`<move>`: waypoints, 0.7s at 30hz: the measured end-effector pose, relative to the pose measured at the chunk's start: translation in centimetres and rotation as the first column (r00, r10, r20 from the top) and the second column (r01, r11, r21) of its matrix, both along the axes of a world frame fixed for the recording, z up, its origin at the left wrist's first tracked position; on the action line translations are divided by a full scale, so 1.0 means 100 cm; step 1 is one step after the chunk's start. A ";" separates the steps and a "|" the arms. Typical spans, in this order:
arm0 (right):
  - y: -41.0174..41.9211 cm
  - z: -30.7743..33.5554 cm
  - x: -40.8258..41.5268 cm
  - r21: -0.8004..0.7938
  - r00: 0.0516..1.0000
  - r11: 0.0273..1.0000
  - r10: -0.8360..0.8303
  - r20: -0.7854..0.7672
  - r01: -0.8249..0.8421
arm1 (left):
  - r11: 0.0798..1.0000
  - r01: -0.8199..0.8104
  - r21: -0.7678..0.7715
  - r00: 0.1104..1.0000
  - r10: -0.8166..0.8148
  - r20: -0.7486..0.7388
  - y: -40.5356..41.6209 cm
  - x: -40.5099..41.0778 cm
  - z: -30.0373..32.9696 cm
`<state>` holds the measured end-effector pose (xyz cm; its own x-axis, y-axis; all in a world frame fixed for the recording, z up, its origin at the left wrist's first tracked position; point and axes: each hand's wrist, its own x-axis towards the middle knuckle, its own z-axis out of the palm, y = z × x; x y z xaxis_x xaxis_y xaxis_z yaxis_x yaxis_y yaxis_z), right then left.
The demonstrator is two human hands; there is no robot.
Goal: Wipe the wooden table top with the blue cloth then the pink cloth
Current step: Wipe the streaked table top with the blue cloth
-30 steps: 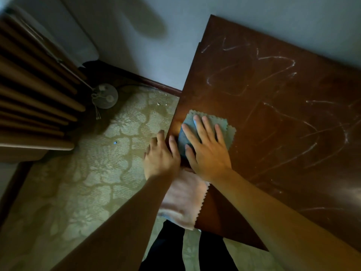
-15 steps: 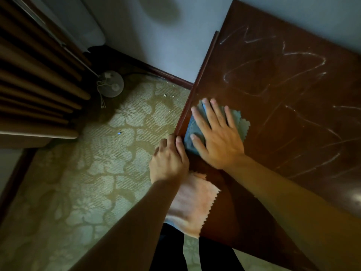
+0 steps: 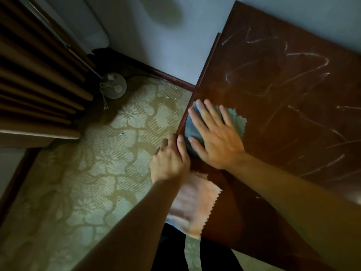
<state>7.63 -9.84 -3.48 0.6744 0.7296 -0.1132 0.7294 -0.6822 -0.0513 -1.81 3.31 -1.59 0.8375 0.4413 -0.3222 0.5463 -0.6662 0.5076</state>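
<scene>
right hand [image 3: 216, 137] flat on blue cloth [image 3: 237, 122], table [image 3: 283, 114] edge.

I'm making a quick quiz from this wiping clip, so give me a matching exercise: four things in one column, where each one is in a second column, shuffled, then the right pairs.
Things:
1. blue cloth
2. pink cloth
3. left hand
4. white streaks

Places:
A. gripping the table's left edge
B. draped over the near edge of the table, partly behind the left forearm
C. across the far part of the table top
D. flat under the right hand

Pairs: 1-D, 2-B, 3-A, 4-C
</scene>
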 end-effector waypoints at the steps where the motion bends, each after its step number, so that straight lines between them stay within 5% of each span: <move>1: 0.003 -0.001 0.012 -0.003 1.000 1.000 -0.012 0.005 0.012 | 1.000 0.000 0.004 1.000 0.000 -0.013 0.000 0.001 0.000; 7: 0.028 0.004 0.082 -0.041 0.981 0.980 -0.194 0.028 0.195 | 1.000 -0.018 -0.009 0.999 0.018 -0.032 0.001 0.000 -0.003; 12: 0.030 0.007 0.058 -0.010 0.970 0.971 -0.240 0.032 0.240 | 1.000 0.003 0.008 1.000 -0.003 0.006 0.000 -0.001 -0.004; 17: 0.005 0.009 -0.034 0.038 0.991 0.992 -0.120 -0.053 0.122 | 1.000 0.001 0.002 1.000 -0.001 -0.004 -0.002 -0.001 -0.005; 21: -0.004 0.009 -0.001 -0.005 0.997 1.000 -0.005 -0.074 0.005 | 1.000 0.007 0.018 1.000 -0.007 0.003 -0.001 -0.001 -0.006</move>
